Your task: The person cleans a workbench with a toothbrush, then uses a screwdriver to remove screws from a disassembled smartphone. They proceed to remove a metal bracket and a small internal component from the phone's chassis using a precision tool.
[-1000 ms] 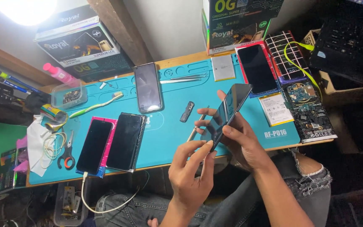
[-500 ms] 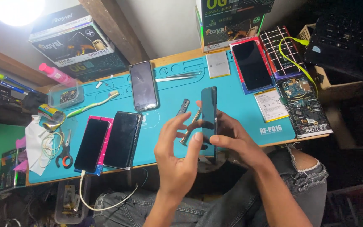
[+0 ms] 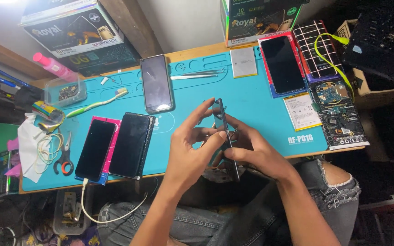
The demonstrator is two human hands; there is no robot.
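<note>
A dark smartphone (image 3: 220, 119) is held edge-on above the near side of a teal work mat (image 3: 192, 98), over my lap. My left hand (image 3: 190, 150) pinches its left side with fingers spread along the edge. My right hand (image 3: 251, 152) grips the lower right side of the same phone. Its screen faces away, so only the thin edge shows. A small dark part lies on the mat behind my fingers, mostly hidden.
On the mat lie a phone (image 3: 156, 84), two dark phones (image 3: 131, 145) at the left, one on a cable, tweezers (image 3: 197, 75), a toothbrush (image 3: 97, 104), scissors (image 3: 64, 157), a battery (image 3: 302, 111), a circuit board (image 3: 338, 114) and boxes (image 3: 76, 34) at the back.
The phone has been turned from tilted with its screen showing to nearly edge-on, and both hands have closed in around it, nearer the mat's front edge.
</note>
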